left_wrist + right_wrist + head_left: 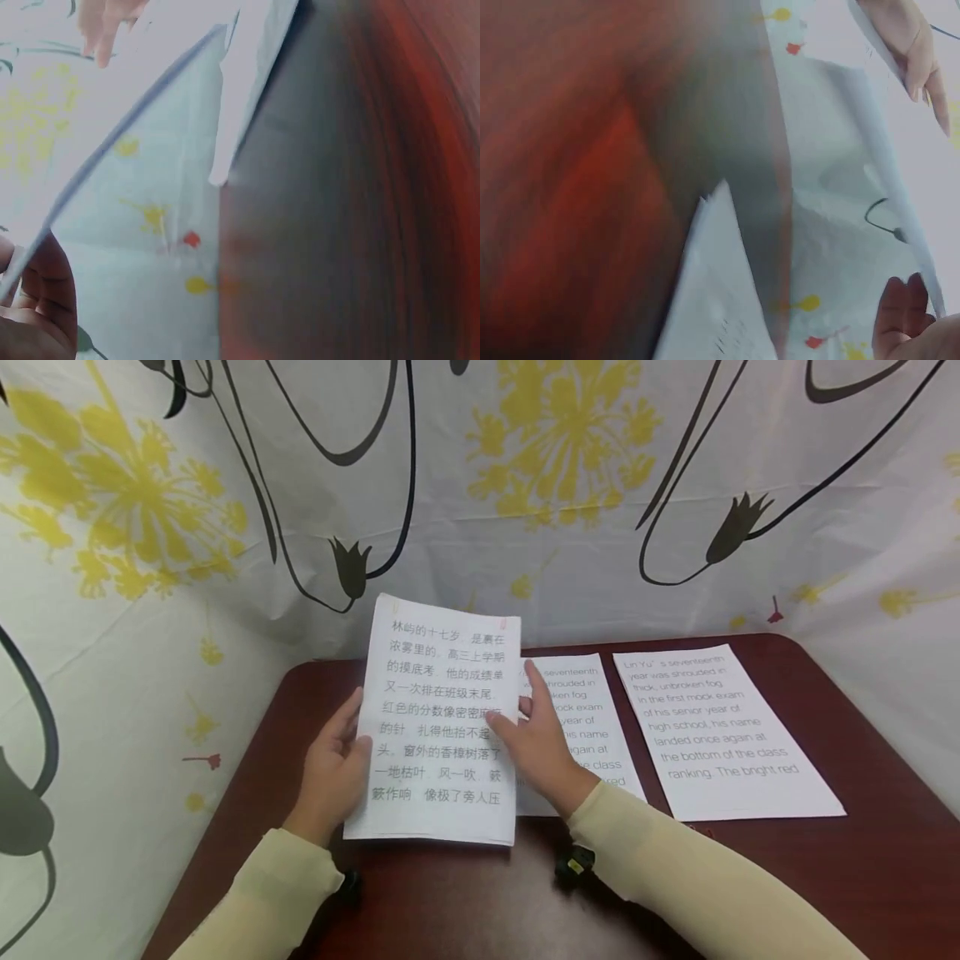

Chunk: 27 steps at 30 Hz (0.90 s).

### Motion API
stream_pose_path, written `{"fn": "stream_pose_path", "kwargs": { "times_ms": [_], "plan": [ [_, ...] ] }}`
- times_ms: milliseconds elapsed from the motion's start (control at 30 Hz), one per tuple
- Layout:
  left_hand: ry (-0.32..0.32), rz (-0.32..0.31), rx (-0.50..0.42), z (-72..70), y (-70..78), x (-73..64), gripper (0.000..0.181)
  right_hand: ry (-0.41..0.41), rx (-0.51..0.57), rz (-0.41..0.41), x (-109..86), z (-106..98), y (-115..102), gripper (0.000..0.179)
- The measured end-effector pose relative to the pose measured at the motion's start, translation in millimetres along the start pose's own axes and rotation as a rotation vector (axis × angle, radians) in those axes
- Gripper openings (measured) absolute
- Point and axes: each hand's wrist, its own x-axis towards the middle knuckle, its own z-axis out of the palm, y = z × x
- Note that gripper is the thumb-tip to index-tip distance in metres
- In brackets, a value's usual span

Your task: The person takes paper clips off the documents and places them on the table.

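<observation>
A stack of white paper sheets (pixel 435 814) printed with Chinese text is held up, tilted, over the table. My left hand (pixel 333 768) grips its left edge, thumb at the front and fingers behind. On the right edge, my right hand (pixel 543 747) pinches the stack, its thumb lying over the printed face. The left wrist view shows the sheets' edge running up from the left hand (pixel 41 307). In the right wrist view, the fingers of the right hand (pixel 911 322) are behind the paper.
Behind the right hand lies a stack of English-printed sheets (pixel 585 710), partly covered. Another English-printed stack (pixel 720 735) is farther right. Both rest on a dark red-brown table (pixel 450 902). A white cloth with yellow and grey flowers (pixel 480 552) hangs along the back and sides.
</observation>
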Motion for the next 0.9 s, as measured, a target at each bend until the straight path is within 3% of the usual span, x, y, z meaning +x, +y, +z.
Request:
{"fn": "stream_pose_path", "kwargs": {
  "times_ms": [167,300,667,900],
  "plan": [
    [0.004,0.173,-0.051,9.4,8.0,-9.2,0.070,-0.018,0.056,-0.198,0.7,-16,-16,0.099],
    [-0.018,0.271,-0.105,18.6,14.5,-16.5,0.071,0.011,0.036,-0.295,-2.5,-31,-33,0.095],
    [-0.128,0.408,-0.229,41.5,24.4,-35.2,0.075,0.175,-0.019,-0.386,-19.6,-64,-67,0.091],
    [-0.219,0.430,-0.248,49.2,32.3,-34.1,0.080,0.189,-0.048,-0.398,-39.3,-77,-79,0.089]
  ]
}}
